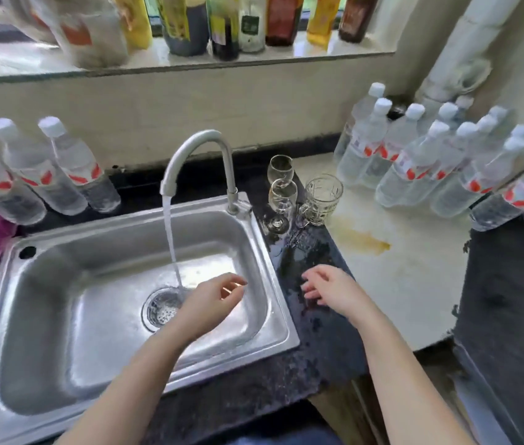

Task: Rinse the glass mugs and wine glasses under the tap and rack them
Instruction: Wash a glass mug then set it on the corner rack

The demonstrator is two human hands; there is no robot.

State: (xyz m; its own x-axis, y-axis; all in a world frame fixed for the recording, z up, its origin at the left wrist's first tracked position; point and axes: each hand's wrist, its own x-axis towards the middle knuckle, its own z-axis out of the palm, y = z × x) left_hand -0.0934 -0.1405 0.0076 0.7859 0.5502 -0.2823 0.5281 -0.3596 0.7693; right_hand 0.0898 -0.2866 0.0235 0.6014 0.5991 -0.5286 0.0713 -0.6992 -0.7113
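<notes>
Left hand (214, 298): over the right part of the stainless-steel sink basin (61, 316), fingers loosely curled, holding nothing, just right of the falling water. Right hand (331, 289): over the wet dark speckled stone counter (312, 358) just right of the sink rim, fingers relaxed and slightly spread, holding nothing; contact with the counter cannot be confirmed.

Water stream (170, 239) runs from the curved grey metal tap (198, 155) and lands beside the round perforated drain strainer (162, 308).

Task items stand upright on the counter beyond the right hand, beside the tap base: two clear stemmed wine glasses, the nearer (281, 203) in front of the farther (279, 167), and one clear patterned glass mug with handle (321, 199) just right of them. No rack is visible.

Clear plastic water bottles with white caps stand in a group at right (430, 162) and in a row at left (48, 168). A cream worktop (398, 277) carries a yellow-brown stain (363, 240). Coloured bottles (222, 24) line the window ledge.
</notes>
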